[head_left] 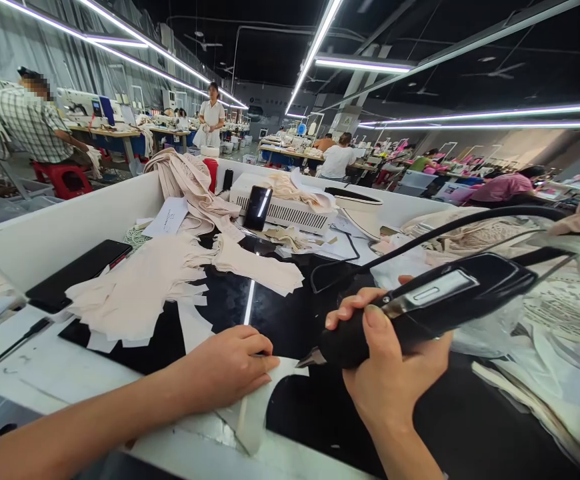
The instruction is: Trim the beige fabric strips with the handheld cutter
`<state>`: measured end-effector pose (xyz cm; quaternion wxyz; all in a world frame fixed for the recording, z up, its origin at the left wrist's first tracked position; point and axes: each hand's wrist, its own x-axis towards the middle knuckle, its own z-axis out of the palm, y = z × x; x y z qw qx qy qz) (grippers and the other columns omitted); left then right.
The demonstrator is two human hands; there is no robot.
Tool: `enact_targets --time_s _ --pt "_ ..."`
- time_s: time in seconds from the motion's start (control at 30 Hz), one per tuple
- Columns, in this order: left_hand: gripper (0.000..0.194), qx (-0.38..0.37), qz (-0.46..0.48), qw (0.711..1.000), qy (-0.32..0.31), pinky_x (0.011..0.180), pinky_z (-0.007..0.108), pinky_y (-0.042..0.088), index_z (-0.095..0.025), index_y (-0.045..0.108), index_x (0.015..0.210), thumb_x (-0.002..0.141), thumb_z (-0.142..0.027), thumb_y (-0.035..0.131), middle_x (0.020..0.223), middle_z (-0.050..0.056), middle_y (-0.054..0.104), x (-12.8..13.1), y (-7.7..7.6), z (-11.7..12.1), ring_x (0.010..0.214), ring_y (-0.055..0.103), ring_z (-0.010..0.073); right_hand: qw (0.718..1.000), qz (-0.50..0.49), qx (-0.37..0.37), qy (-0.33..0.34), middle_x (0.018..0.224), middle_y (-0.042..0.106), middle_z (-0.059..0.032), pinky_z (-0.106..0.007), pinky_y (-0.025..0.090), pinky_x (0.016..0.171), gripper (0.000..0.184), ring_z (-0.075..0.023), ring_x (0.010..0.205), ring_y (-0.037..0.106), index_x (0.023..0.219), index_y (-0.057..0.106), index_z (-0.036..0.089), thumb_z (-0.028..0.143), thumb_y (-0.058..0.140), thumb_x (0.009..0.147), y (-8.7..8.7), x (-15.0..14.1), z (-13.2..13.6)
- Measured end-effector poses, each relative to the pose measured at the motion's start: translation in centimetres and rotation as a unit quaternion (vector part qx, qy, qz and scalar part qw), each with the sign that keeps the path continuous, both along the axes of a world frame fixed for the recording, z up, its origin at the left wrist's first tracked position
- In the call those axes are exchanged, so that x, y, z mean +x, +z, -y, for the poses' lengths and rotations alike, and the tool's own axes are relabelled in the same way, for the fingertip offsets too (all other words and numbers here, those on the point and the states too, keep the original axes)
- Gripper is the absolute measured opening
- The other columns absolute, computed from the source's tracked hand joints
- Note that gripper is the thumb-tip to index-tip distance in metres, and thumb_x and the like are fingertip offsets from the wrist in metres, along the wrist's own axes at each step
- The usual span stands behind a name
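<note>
Black handheld tool [430, 310], right of centre: enclosed by the right hand's [395, 380] grip near its front, presumably for tip control. The tip is at the edge of the pale cloth [256, 415], lower centre. The left hand [233, 367] bears on this cloth against the desk [315, 417], apparently to prevent shifting; whether its grip pinches cannot be told.
</note>
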<state>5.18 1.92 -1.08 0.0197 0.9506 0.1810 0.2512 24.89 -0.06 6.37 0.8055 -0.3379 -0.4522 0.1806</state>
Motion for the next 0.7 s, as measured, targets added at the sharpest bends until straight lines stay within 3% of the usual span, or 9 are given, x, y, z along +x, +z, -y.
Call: enact_targets --time_s 0.33,0.7 --pt "0.016 0.004 0.008 1.000 -0.005 0.101 0.033 0.059 -0.014 0.074 0.120 0.108 -0.020 0.065 0.114 0.009 0.073 0.0 -0.3 -0.1 0.108 0.069 0.0215 1.000 0.022 -0.018 0.012 0.082 0.070 0.0058 -0.029 0.059 0.048 0.041 -0.0141 0.057 0.064 0.116 0.062 0.029 0.033 0.089 0.085 -0.6 -0.5 0.4" --pt "0.014 0.009 0.010 1.000 -0.008 0.101 0.031 0.059 -0.015 0.075 0.116 0.109 -0.020 0.064 0.112 0.008 0.073 -0.1 0.0 -0.2 0.106 0.069 0.0201 1.000 0.001 -0.011 -0.013 0.081 0.072 0.0071 -0.029 0.059 0.049 0.047 -0.0141 0.056 0.065 0.118 0.064 0.030 0.028 0.091 0.081 -0.6 0.6 0.5"
